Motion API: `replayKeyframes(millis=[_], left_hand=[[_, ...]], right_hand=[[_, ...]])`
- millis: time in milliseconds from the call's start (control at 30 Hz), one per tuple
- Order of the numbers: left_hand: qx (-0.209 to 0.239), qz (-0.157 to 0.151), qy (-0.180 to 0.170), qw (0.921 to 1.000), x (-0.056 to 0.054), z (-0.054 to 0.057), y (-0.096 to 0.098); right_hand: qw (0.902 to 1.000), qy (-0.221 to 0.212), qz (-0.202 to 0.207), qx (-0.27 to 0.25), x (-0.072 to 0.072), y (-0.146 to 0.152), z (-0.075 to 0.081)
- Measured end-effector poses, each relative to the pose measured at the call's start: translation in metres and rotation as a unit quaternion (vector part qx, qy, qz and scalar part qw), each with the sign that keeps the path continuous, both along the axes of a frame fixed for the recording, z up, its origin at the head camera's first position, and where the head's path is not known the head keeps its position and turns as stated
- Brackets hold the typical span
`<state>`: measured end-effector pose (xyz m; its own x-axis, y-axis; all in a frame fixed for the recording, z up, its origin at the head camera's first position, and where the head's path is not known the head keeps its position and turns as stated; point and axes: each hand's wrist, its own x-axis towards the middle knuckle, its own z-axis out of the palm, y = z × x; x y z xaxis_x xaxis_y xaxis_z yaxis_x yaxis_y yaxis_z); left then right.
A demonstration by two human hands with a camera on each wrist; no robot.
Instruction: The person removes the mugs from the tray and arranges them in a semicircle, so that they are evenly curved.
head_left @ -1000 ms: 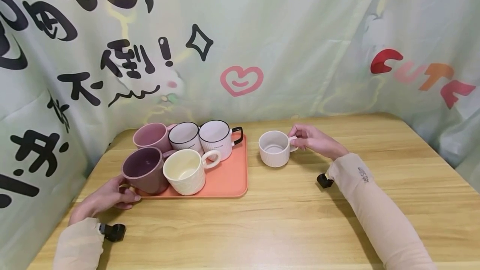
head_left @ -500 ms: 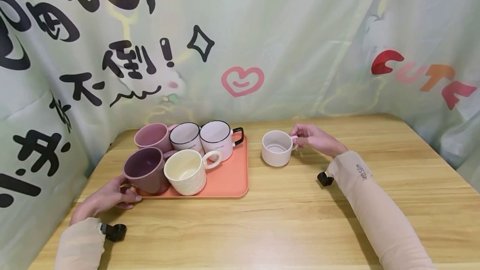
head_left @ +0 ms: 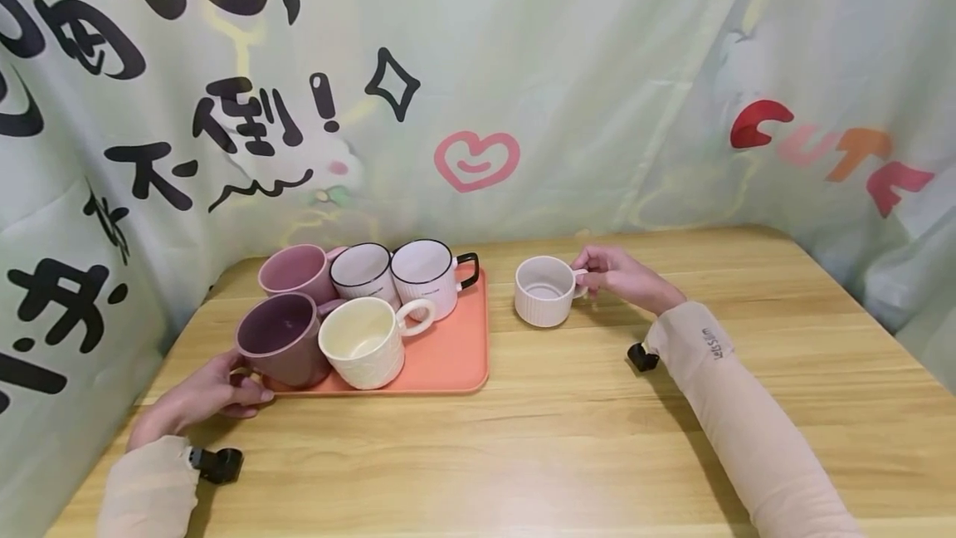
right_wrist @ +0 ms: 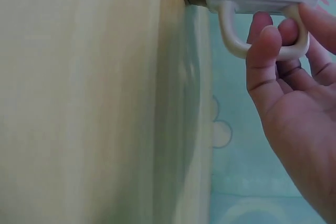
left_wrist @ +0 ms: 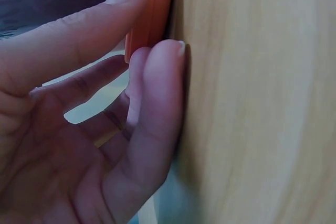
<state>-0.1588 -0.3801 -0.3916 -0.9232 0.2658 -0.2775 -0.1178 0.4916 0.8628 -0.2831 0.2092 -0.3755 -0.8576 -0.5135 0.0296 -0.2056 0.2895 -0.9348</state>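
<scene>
At the near left corner of an orange tray (head_left: 451, 359), my left hand (head_left: 205, 393) pinches the rim. In the left wrist view the thumb (left_wrist: 79, 38) lies on the tray's edge (left_wrist: 152, 11) and bent fingers come up below it, close to the tabletop. Right of the tray, my right hand (head_left: 623, 276) holds a ribbed white mug (head_left: 543, 305) upright by its handle. The right wrist view shows fingers through the loop handle (right_wrist: 228, 32), and the mug's inside looks empty in the head view.
On the tray stand a plum mug (head_left: 287, 355), a pink mug (head_left: 295, 268), a cream mug (head_left: 366, 364) and two white mugs with black rims, one with a black handle (head_left: 468, 271). A printed curtain (head_left: 582, 106) hangs behind the wooden table (head_left: 523, 455).
The head view shifts slightly. The white mug and right hand move very little, a touch away from the tray and up in the view. The left hand stays at the tray corner.
</scene>
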Motion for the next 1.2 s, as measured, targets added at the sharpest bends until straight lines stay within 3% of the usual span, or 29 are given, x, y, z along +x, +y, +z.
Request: replayKeyframes(millis=[267,667,1000,1200], left_hand=[[-0.005,0.008,-0.004,0.9999,0.002,0.000,-0.001],[-0.013,0.015,-0.006,0.9998,0.001,0.002,-0.003],[-0.003,0.002,-0.001,1.0000,0.002,0.001,-0.001],[-0.004,0.008,-0.003,1.0000,0.002,0.001,0.000]], right_hand=[[0.9996,-0.008,-0.018,-0.019,0.002,-0.005,-0.005],[0.9987,-0.030,-0.034,-0.023,0.006,-0.011,0.000],[0.9994,-0.011,-0.031,-0.006,0.002,-0.008,0.000],[0.9995,-0.011,-0.029,-0.005,-0.001,-0.003,0.001]])
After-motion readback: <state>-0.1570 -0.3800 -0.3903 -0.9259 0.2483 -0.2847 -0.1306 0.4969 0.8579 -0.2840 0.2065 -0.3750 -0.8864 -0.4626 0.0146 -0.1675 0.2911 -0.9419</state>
